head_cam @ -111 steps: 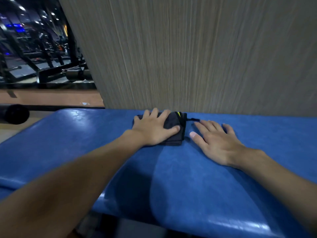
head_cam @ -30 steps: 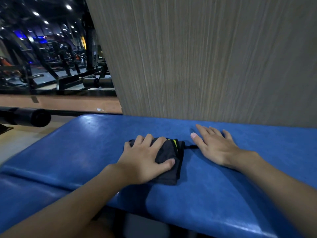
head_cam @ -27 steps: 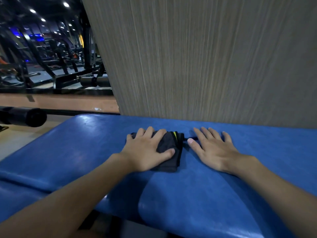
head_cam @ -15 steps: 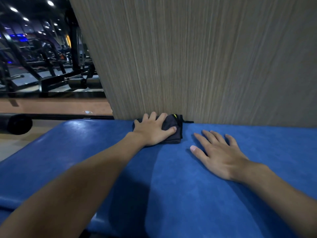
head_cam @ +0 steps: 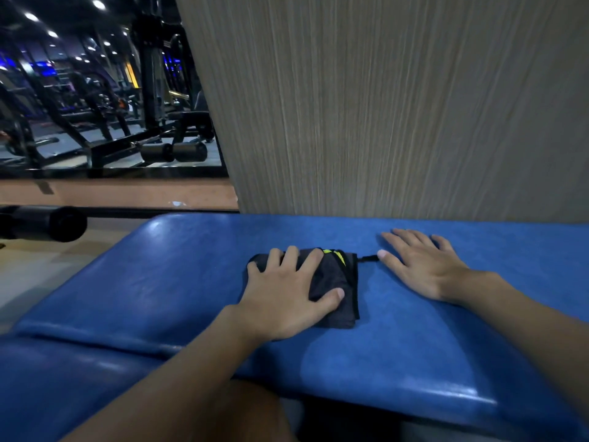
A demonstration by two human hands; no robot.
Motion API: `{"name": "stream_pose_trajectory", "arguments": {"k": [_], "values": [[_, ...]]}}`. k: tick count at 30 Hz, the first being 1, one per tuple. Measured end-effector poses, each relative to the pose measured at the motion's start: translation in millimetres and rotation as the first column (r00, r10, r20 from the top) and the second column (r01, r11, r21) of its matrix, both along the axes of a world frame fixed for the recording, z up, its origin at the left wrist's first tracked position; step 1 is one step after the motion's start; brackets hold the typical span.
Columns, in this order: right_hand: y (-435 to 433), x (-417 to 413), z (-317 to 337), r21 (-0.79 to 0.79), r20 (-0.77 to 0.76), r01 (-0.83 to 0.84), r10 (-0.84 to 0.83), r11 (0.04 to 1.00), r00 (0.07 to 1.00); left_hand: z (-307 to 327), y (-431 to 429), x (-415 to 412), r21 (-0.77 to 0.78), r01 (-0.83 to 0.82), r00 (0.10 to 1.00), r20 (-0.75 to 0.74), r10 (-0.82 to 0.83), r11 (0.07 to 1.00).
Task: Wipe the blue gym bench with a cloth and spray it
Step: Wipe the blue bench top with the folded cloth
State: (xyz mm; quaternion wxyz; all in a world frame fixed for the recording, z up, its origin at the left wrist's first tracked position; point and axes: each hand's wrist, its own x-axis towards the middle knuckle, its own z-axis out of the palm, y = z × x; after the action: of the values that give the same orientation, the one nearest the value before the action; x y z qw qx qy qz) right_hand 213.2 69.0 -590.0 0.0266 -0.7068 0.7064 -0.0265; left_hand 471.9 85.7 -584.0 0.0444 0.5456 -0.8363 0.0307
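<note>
Bench: the bench [head_cam: 165, 282] is a thick blue pad with a smooth, slightly shiny cover, like vinyl; its corners are rounded and light glints on the near edge.
Seam: at the lower left a groove runs between this pad and a second blue pad.
Cloth: the cloth [head_cam: 334, 283] is dark grey, soft and folded into a flat rectangle; it lies on the bench near the middle, closer to the far edge than to the near one.
Loop: a thin black loop [head_cam: 368, 258] sticks out of the cloth's right side.
Mark: a yellow-green mark [head_cam: 334, 254] shows at the far end of the cloth; it is too small to read.
Left hand: the left hand [head_cam: 287, 298] lies flat on the cloth, fingers straight and spread, thumb on the fabric; it does not grip.
Right hand: the right hand [head_cam: 424, 269] rests palm down on the bare bench just beside the cloth, fingers straight, thumb tip at the end of the loop.
Far edge: the bench meets a grey-brown panel [head_cam: 382, 106] with fine vertical grain.
Free room: bare blue surface extends left of the cloth to the rounded corner, and right of the right hand.
Left side: a black round roller [head_cam: 47, 223] stands beside the bench over a beige floor [head_cam: 32, 269]; dark machines [head_cam: 95, 122] are behind.
</note>
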Motion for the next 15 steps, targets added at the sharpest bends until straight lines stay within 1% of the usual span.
{"name": "stream_pose_trajectory", "arguments": {"k": [3,4,5,9,13,15], "values": [[2,5,6,0.003,-0.078,-0.004,0.004,1.0,0.997,-2,25,10,-0.012,0.001,1.0,0.011,-0.001,1.0],[3,8,7,-0.009,-0.079,-0.014,0.013,1.0,0.997,-2,32,13,-0.025,-0.001,1.0,0.01,0.001,1.0],[3,11,9,-0.026,-0.054,-0.025,0.024,0.999,0.998,-3,37,15,-0.034,-0.002,1.0,0.011,0.002,0.999],[4,23,9,-0.091,0.124,-0.027,0.038,0.996,0.992,-6,42,16,-0.031,-0.024,1.0,0.004,0.024,0.999],[-1,27,5,-0.055,0.154,-0.019,0.027,0.998,0.988,-4,11,10,0.004,-0.022,1.0,-0.019,0.022,1.0],[-5,28,1,-0.015,0.108,-0.012,0.014,1.0,0.994,-4,-14,6,0.007,-0.027,0.999,-0.022,0.027,1.0]]}}
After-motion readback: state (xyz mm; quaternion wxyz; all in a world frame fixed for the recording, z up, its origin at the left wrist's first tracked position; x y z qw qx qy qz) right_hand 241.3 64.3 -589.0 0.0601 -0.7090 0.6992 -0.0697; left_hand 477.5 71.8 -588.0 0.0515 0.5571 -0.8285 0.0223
